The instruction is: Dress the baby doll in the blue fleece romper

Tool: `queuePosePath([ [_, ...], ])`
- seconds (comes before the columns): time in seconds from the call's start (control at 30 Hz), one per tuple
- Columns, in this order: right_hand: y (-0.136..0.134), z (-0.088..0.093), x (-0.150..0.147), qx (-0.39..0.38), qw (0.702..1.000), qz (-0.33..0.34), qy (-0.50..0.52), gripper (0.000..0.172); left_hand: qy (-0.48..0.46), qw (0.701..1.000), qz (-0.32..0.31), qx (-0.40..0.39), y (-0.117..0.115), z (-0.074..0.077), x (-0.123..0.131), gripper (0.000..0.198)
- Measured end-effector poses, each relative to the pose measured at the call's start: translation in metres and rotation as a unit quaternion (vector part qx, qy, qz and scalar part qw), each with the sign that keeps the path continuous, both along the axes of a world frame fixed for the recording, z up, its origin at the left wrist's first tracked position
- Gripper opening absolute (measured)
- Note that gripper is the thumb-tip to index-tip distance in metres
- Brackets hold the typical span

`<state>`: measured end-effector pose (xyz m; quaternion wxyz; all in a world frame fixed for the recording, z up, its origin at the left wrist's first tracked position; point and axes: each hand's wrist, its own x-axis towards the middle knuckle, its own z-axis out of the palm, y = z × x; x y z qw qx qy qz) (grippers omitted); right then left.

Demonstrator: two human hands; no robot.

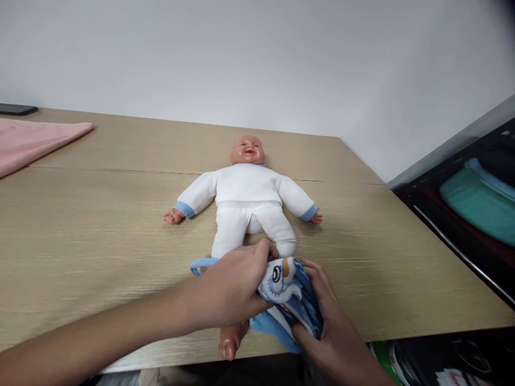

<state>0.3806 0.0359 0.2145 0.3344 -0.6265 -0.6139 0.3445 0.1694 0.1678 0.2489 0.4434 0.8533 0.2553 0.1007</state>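
A baby doll (248,185) lies on its back, head toward the wall, in a white top with blue cuffs; its lower body is white too. Around its leg on the right side is a bunched blue-and-white cloth garment (300,281) with an embroidered eye and an orange patch. My left hand (239,281) reaches across the doll's legs and pinches the garment's upper edge. On the other side, my right hand (333,321) grips the gathered folds, thumb inside. A blue loop of the cloth (201,265) shows past my left wrist. One bare foot (230,343) sticks out below; the other is hidden.
The doll rests on a wooden table (120,214) against a white wall. A pink cloth (38,142) and a dark flat object (18,109) lie at the far left. Beyond the right edge, a black rack (450,246) holds green and blue folded cloth (480,206).
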Motion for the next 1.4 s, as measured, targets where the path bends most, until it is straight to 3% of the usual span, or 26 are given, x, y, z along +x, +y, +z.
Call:
queuePosePath([
  [0.13,0.009,-0.012,0.0,0.05,0.999,-0.012,-0.01,0.055,-0.025,0.999,0.011,-0.042,0.008,-0.003,-0.001,0.037],
  [0.3,0.007,-0.023,0.003,0.126,0.989,-0.007,-0.072,0.061,-0.039,0.995,0.017,-0.087,0.011,0.0,-0.003,0.045],
  [0.47,0.004,-0.019,0.002,0.185,0.976,0.018,-0.116,0.065,-0.057,0.989,0.01,-0.137,0.012,0.006,-0.004,0.046],
  [0.63,0.015,-0.017,0.016,0.231,0.971,0.014,-0.061,0.064,-0.089,0.987,0.0,-0.137,0.015,0.007,-0.005,0.043],
  [0.83,0.029,-0.017,0.041,0.2,0.978,0.054,0.023,0.054,-0.075,0.993,-0.035,-0.082,0.024,0.009,-0.008,0.028],
  [1.03,0.044,-0.002,0.059,-0.02,0.988,0.07,0.137,0.031,-0.094,0.978,-0.081,-0.167,0.041,0.004,-0.009,0.016],
  [1.17,0.06,-0.002,0.065,-0.128,0.959,0.093,0.234,0.042,-0.06,0.982,-0.06,-0.167,0.046,0.003,-0.009,0.013],
  [1.3,0.072,-0.007,0.069,-0.151,0.946,0.123,0.258,0.059,-0.066,0.972,-0.066,-0.218,0.046,0.008,-0.008,0.036],
  [1.4,0.08,-0.005,0.076,-0.12,0.955,0.158,0.22,0.079,-0.068,0.977,-0.055,-0.195,0.04,0.013,-0.008,0.044],
])
